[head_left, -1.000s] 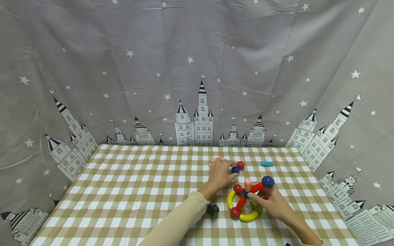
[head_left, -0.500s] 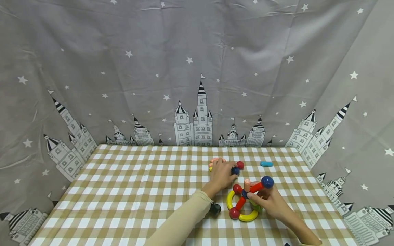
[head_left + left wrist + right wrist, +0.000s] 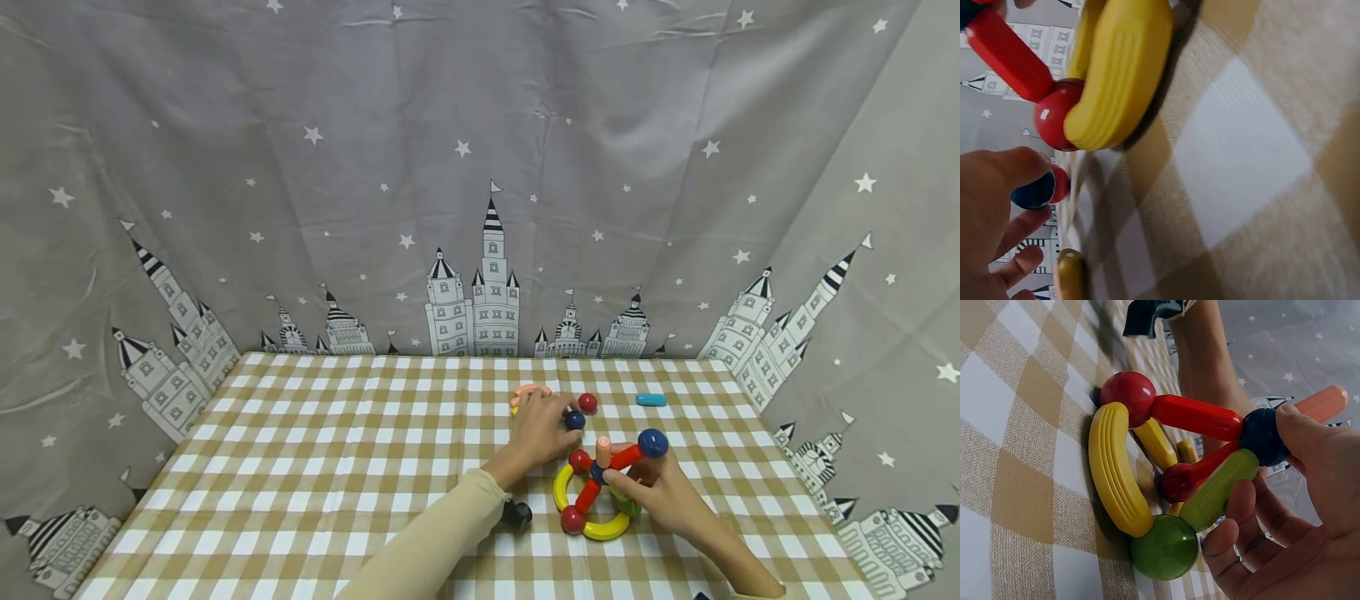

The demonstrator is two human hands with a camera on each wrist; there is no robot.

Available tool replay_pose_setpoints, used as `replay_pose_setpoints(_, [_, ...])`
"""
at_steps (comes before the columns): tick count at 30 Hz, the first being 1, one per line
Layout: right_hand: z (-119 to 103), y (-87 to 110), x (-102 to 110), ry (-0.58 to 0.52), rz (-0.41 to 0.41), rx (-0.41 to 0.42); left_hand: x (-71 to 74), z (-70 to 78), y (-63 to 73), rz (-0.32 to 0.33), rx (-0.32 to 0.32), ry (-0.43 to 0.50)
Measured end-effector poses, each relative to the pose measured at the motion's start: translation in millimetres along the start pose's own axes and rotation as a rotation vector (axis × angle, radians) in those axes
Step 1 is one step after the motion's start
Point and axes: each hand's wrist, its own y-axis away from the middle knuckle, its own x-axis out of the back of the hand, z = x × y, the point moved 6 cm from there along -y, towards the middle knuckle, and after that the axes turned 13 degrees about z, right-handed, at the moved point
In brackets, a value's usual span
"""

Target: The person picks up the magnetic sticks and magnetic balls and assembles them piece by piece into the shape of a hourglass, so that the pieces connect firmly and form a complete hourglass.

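Observation:
My right hand (image 3: pixel 656 492) grips a magnetic ball-and-stick toy frame (image 3: pixel 1194 415), with the thumb on the dark blue ball (image 3: pixel 1264 437) at its hub. Its base has curved yellow sticks (image 3: pixel 1116 469), red balls and a green ball (image 3: pixel 1165 547). Straight red sticks and a light green stick lead up to the hub; from it a peach stick (image 3: pixel 603 452) points up and a red stick reaches out to another blue ball (image 3: pixel 653 443). My left hand (image 3: pixel 538 425) has thumb and forefinger around a loose dark blue ball (image 3: pixel 575 420) low over the cloth.
A loose red ball (image 3: pixel 587 403) lies just behind the left fingers. Peach and yellow curved sticks (image 3: pixel 531 389) lie partly hidden beyond the left hand. A short blue stick (image 3: pixel 651 400) rests farther right on the checked tablecloth (image 3: pixel 337 450). A patterned grey curtain (image 3: pixel 480 125) hangs behind.
The loose blue ball has shifted slightly nearer to me with the left thumb and forefinger around it. The right hand and the toy frame have stayed in place.

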Motion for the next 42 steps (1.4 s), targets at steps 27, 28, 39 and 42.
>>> replay_pose_setpoints(27, [5, -4.5, -1, -0.098, -0.068, -0.071, 82.0, 2.1, 9.7, 0.042, 0.218, 0.742])
replay_pose_setpoints(28, [5, -4.2, -1, -0.097, -0.065, -0.078, 84.2, 4.5, 9.3, 0.042, 0.210, 0.742])
replay_pose_setpoints(39, [8, -4.0, -2, -0.081, -0.062, -0.091, 106.0, 31.9, 1.9, 0.072, 0.039, 0.751])
replay_pose_setpoints(42, [8, -4.5, -2, -0.082, -0.067, -0.077, 109.3, 36.5, 1.2, 0.082, 0.010, 0.751])
